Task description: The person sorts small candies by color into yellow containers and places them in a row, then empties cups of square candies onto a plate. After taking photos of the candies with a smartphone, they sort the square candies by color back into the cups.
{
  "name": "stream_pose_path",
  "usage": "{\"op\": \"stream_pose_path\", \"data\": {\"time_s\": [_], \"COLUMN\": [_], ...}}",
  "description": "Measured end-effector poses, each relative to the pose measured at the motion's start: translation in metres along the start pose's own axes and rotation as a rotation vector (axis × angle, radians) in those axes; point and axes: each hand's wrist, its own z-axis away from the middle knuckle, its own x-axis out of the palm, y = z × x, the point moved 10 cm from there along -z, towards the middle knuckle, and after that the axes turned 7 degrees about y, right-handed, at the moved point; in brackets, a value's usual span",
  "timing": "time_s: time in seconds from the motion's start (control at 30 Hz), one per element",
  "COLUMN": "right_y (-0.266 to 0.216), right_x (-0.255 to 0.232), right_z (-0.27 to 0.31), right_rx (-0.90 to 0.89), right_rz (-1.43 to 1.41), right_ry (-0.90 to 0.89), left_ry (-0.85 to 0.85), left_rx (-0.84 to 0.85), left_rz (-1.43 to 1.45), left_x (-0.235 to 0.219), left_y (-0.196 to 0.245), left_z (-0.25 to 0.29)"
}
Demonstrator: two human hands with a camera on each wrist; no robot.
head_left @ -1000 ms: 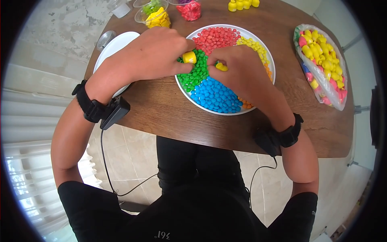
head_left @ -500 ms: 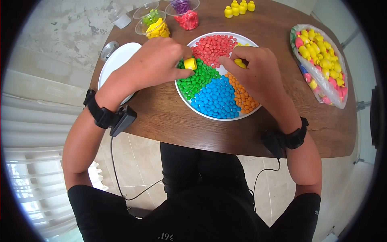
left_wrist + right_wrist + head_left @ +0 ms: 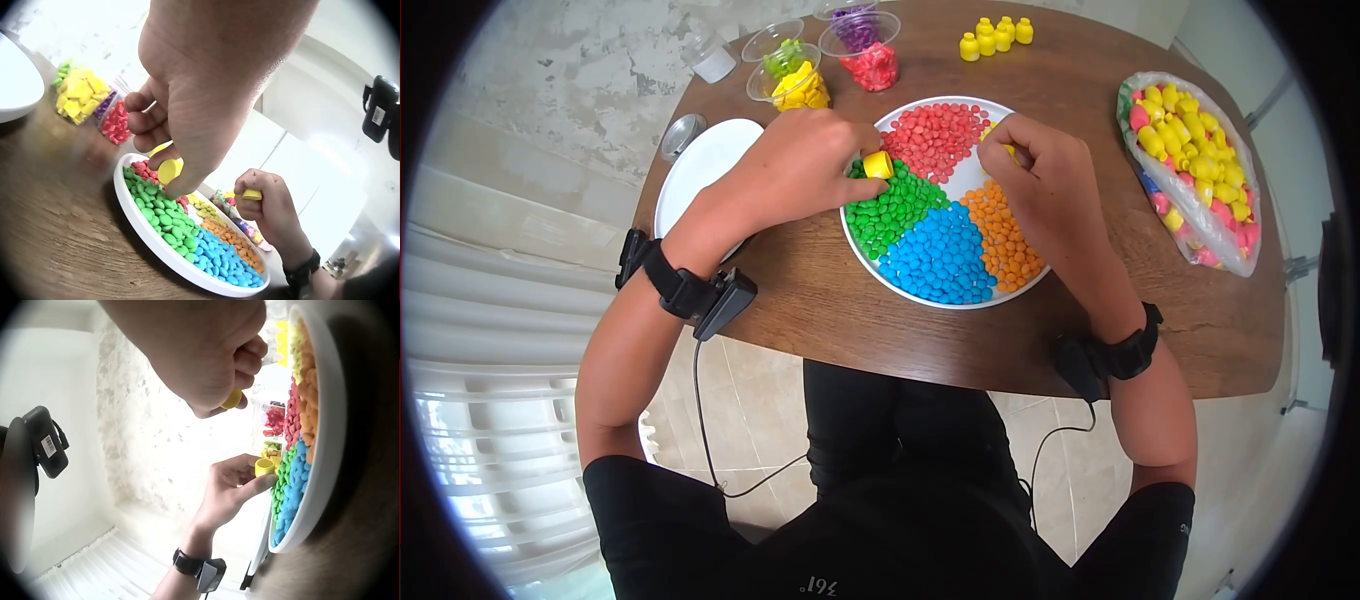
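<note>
- I see the left hand (image 3: 810, 165) pinch a small yellow cup (image 3: 878, 165) between the thumb and a finger. The cup is on its side, over the green sweets (image 3: 890, 218). Its hole looks toward the other hand. I think it is pinched by its sides so that the hole is not covered.
- I see the right hand (image 3: 1055, 185) with its fingers curled around a small yellow piece (image 3: 232, 398). Most of that piece is hidden, so I cannot tell if it is a lid or a bottle. It is over the side of the plate with the yellow sweets (image 3: 203, 209). I guess the tight curl stops it from slipping.
- The round plate (image 3: 945, 304) sits on the counter (image 3: 785, 260) between both arms, maybe so each hand can reach it. Red (image 3: 935, 135), green, blue (image 3: 940, 262), orange and yellow sweets lie in their own parts, likely so the colors do not mix.
- The plastic bag (image 3: 1200, 225) of yellow and pink bottles lies near the right edge, perhaps to be out of the way.
- Little yellow bottles (image 3: 987, 40) stand together at the far side, maybe to keep them apart from the bag.
</note>
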Motion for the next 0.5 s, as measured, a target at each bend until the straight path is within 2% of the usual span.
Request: {"op": "stream_pose_path", "data": {"time_s": [0.03,0.23,0.33,0.5], "right_y": [0.006,0.016,0.008,0.008], "right_x": [0.0,0.004,0.0,0.001], "right_z": [0.001,0.003,0.001,0.002], "right_rx": [0.06,0.153,0.074,0.064], "right_rz": [-0.004,-0.02,0.028,0.048], "right_ry": [-0.003,-0.034,0.009,0.017], "left_ry": [0.006,-0.039,-0.033,0.038], "left_rx": [-0.014,-0.087,-0.11,-0.121], "left_rz": [0.006,0.028,0.037,0.093], "left_x": [-0.003,-0.006,-0.006,-0.014], "left_y": [-0.001,-0.01,-0.013,-0.01], "left_z": [-0.001,0.007,0.015,0.02]}}
